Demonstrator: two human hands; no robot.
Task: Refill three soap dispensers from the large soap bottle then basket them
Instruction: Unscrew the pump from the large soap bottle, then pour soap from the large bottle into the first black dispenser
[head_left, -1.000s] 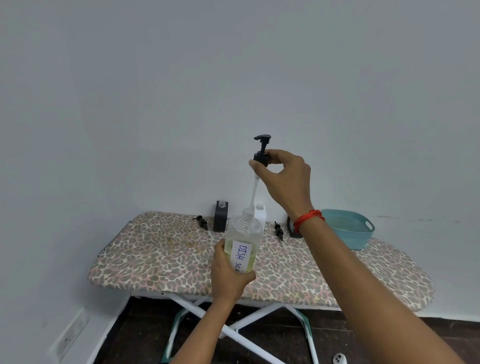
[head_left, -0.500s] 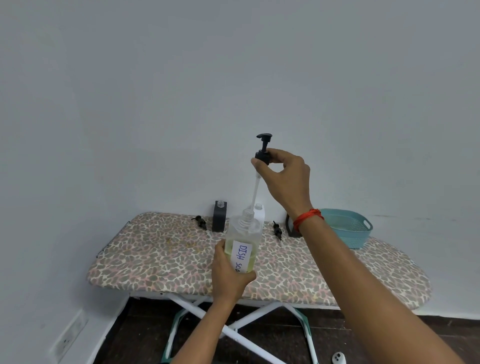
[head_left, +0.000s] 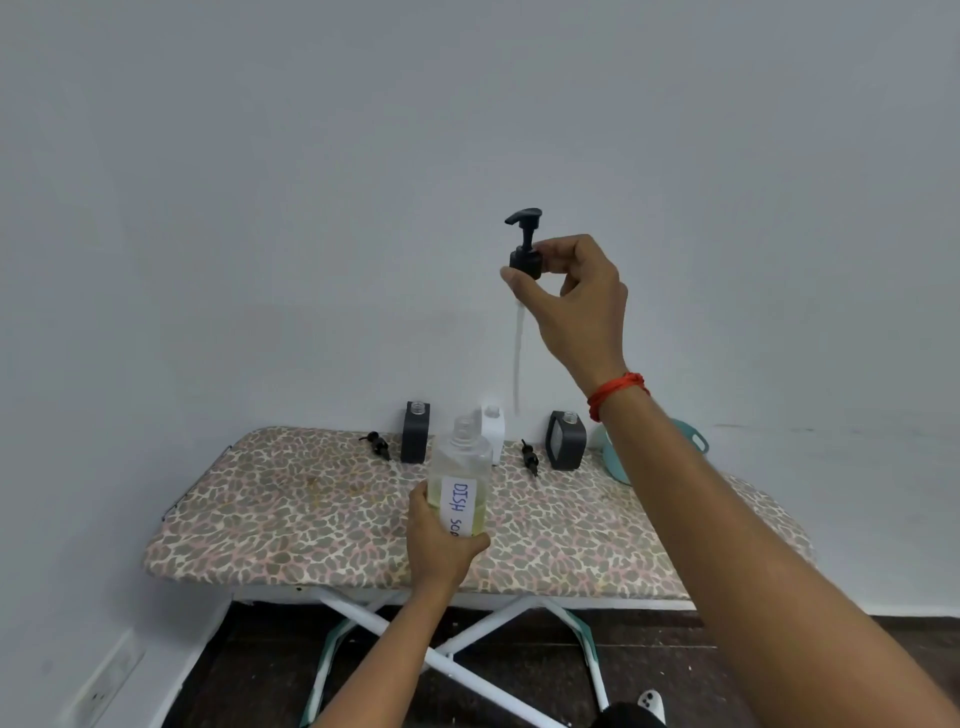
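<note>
My left hand grips the large clear soap bottle, which holds yellowish liquid, carries a handwritten label and has an uncapped neck. My right hand pinches the black pump head high above the bottle; its long clear tube hangs free to the right of the neck. Three dispensers without pumps stand at the back of the board: a dark one, a white one and another dark one. The teal basket shows behind my right forearm.
Two loose black pumps lie on the leopard-print ironing board near the dispensers. The board stands against a white wall on crossed white legs. A wall socket sits low on the left.
My right hand has lifted the pump higher and to the right, and the tube's end is now fully out of the bottle. The left hand keeps the bottle in place.
</note>
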